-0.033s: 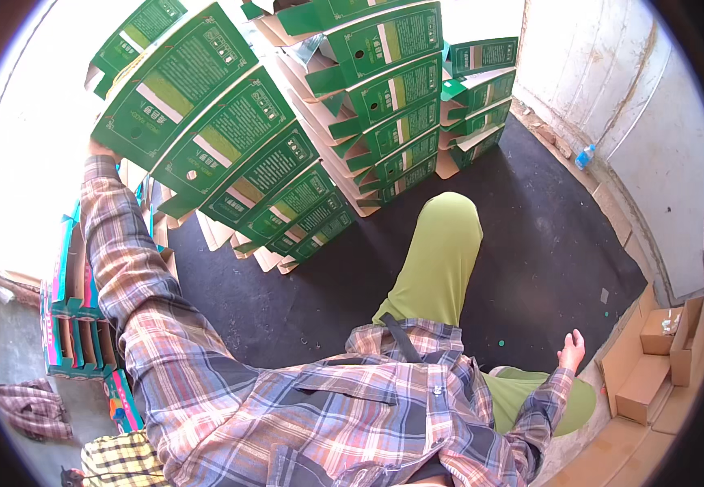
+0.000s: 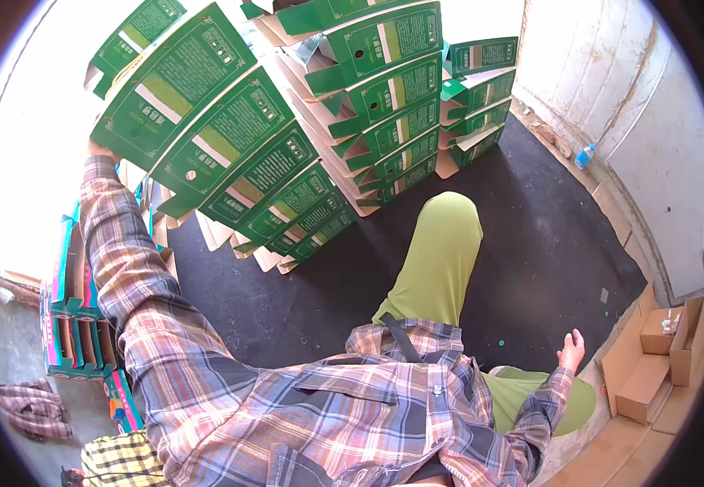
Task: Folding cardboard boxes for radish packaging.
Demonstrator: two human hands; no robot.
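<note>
Stretched out to the far left, my left hand (image 2: 103, 149) is at the lower left edge of a large green printed carton (image 2: 180, 85). Its fingers are hidden, so its grip does not show. That carton tops a leaning stack of similar green cartons (image 2: 242, 134) with brown inner flaps sticking out. Close beside it on the right rises another stack of green cartons (image 2: 397, 89). My right hand (image 2: 571, 351) hangs over my right knee with fingers loosely extended, holding nothing.
A shorter green stack (image 2: 482, 101) stands farther right. A black mat (image 2: 547, 235) covers the floor. Brown cardboard boxes (image 2: 643, 390) lie at the right; teal and pink cartons (image 2: 82, 345) and plaid cloth (image 2: 34, 410) at the left. A plastic bottle (image 2: 585, 157) is by the wall.
</note>
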